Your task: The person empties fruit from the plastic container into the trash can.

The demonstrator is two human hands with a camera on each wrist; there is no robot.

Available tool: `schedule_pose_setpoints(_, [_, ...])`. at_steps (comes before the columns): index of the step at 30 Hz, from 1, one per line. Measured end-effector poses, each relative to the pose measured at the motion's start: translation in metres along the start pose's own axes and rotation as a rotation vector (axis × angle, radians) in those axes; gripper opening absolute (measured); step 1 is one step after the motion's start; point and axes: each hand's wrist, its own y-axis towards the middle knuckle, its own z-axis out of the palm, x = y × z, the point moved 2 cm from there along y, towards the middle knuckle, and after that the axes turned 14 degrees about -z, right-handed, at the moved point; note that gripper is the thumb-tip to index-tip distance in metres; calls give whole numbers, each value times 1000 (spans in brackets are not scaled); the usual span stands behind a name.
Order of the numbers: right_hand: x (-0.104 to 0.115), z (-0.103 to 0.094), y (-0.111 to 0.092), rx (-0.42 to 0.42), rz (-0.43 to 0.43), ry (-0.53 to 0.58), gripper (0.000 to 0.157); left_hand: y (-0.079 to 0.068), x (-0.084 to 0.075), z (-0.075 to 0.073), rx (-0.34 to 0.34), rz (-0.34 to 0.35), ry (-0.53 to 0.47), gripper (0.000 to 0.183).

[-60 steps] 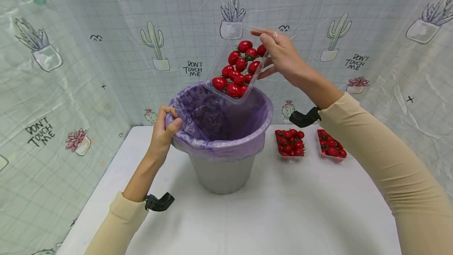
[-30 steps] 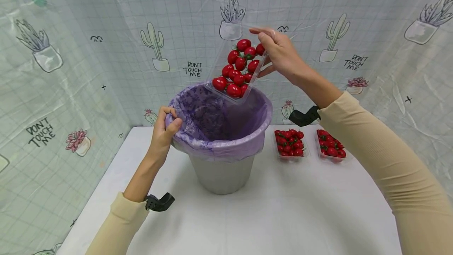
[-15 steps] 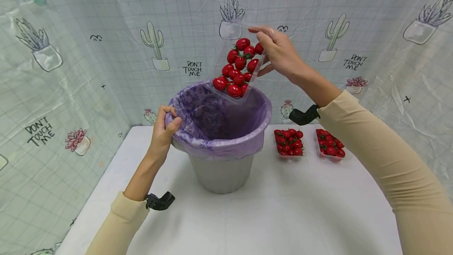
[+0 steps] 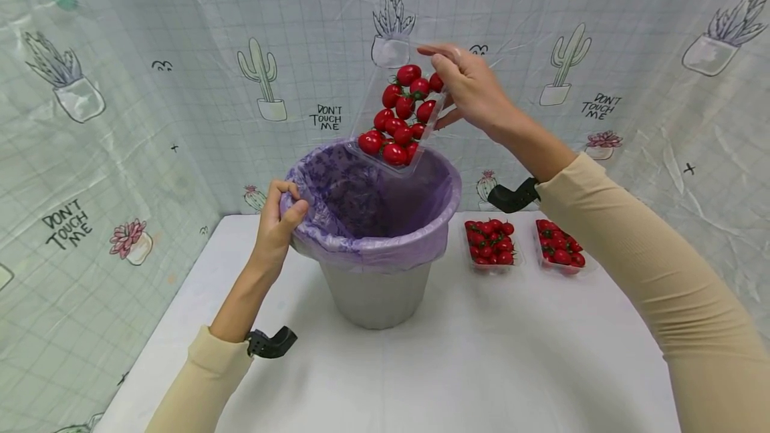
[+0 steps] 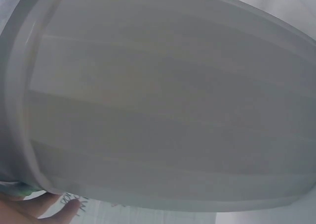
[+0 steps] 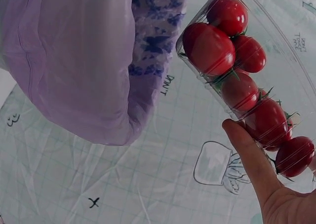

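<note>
A grey trash can (image 4: 377, 296) stands on the white table, lined with a purple patterned plastic bag (image 4: 385, 252) folded over its rim. My left hand (image 4: 278, 226) grips the rim at the left, thumb over the bag and fingers around the outside. Above the opening, my right hand (image 4: 472, 89) holds a clear plastic box (image 4: 368, 112) by its right side, tilted with its near end low. Red cherry tomatoes (image 4: 404, 107) with green stems lie inside it. In the right wrist view the thumb presses the box wall beside the tomatoes (image 6: 212, 51).
Two more clear boxes of cherry tomatoes, one box (image 4: 492, 243) right of the can and another box (image 4: 561, 246) farther right, stand on the table (image 4: 385, 379). A sheet (image 4: 198, 39) printed with potted cacti hangs behind and at both sides.
My right hand and the tomato box have shifted very slightly left. The tomatoes stay in the box, and the left hand keeps its hold on the rim.
</note>
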Motion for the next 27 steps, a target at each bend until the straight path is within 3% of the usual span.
schedule_pose_setpoints(14, [-2, 2, 3, -16, 1, 8, 47, 4, 4, -4, 9, 17, 17, 16])
schedule_pose_setpoints(27, [-3, 3, 6, -4, 6, -61, 47, 5, 5, -4, -1, 13, 13, 17])
